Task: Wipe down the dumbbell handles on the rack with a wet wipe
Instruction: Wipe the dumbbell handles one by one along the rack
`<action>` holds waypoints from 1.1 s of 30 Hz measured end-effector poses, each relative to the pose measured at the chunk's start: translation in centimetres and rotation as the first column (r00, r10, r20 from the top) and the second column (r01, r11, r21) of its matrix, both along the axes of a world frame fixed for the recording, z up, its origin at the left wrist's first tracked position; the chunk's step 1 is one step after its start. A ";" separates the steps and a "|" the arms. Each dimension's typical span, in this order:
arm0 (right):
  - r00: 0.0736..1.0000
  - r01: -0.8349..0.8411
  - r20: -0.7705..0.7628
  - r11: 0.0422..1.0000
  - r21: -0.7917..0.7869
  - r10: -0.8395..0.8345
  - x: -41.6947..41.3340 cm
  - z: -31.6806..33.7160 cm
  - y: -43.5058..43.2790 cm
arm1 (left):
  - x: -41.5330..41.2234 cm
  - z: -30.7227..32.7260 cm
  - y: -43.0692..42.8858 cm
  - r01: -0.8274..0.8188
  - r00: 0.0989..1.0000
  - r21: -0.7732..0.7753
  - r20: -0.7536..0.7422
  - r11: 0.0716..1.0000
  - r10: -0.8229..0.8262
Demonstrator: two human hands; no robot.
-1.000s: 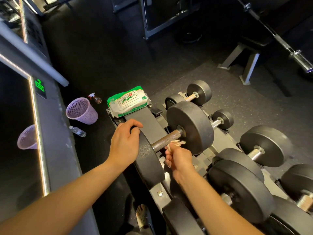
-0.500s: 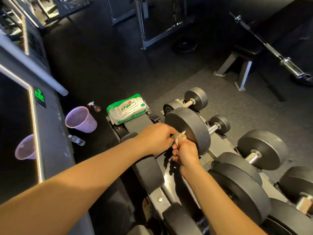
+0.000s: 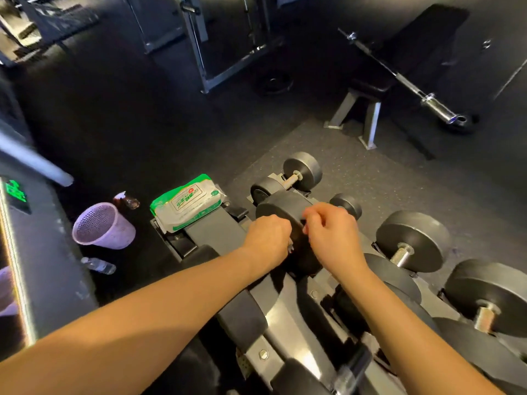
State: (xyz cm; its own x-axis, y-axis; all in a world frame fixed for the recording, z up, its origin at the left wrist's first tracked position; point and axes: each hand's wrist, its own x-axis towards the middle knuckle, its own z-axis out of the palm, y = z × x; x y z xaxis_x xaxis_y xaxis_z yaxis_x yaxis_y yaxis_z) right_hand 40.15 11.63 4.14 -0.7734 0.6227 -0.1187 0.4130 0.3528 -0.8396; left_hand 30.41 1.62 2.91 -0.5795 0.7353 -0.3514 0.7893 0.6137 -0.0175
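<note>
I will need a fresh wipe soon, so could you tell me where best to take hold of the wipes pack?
I would grip the wipes pack across its narrow width from above: it lies flat, label up, on the end of the rack, long edges free.

Just the one cam here, head-worn and wide-angle, looking forward and steeply down. The left hand (image 3: 266, 240) and right hand (image 3: 330, 235) sit close up near mid-frame, forearms (image 3: 171, 309) coming in from the bottom edge. The grey metal dumbbell rack (image 3: 285, 306) runs below and right of them, dark gym floor (image 3: 171, 124) beyond.
</note>
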 end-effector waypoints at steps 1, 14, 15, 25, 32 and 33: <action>1.000 -0.018 -0.011 0.987 0.159 0.020 -0.7 -0.3 0.5 | 0.1 -0.2 0.0 -0.001 1.000 -0.010 -0.015 1.000 0.001; 0.977 -0.152 -0.082 0.908 0.391 0.199 -5.1 -4.6 1.0 | -4.9 -1.5 0.8 -0.525 0.616 -0.220 0.569 0.823 0.545; 0.977 -0.152 -0.083 0.909 0.387 0.199 -5.1 -4.7 1.0 | -5.3 -1.8 0.6 -0.566 0.473 -0.313 0.635 0.762 0.612; 0.979 -0.143 -0.090 0.933 0.330 0.182 -5.1 -5.1 1.2 | -5.2 -3.2 0.2 -0.612 0.200 -0.428 0.730 0.666 0.653; 0.981 -0.126 -0.101 0.936 0.329 0.167 -4.9 -5.0 1.1 | -5.5 -3.7 -0.1 -0.516 0.584 -0.177 0.642 0.838 0.496; 0.980 -0.129 -0.100 0.936 0.327 0.170 -5.0 -5.0 1.2 | -5.9 -3.9 0.0 -0.600 0.362 -0.295 0.729 0.744 0.581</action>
State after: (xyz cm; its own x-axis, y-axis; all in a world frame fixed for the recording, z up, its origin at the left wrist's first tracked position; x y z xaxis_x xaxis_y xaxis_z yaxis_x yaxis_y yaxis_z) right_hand 35.19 12.80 -0.83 -0.8565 0.4878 0.1688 0.2342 0.6587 -0.7150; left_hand 24.51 1.60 -0.95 -0.4001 0.3263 -0.8564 -0.0697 0.9209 0.3834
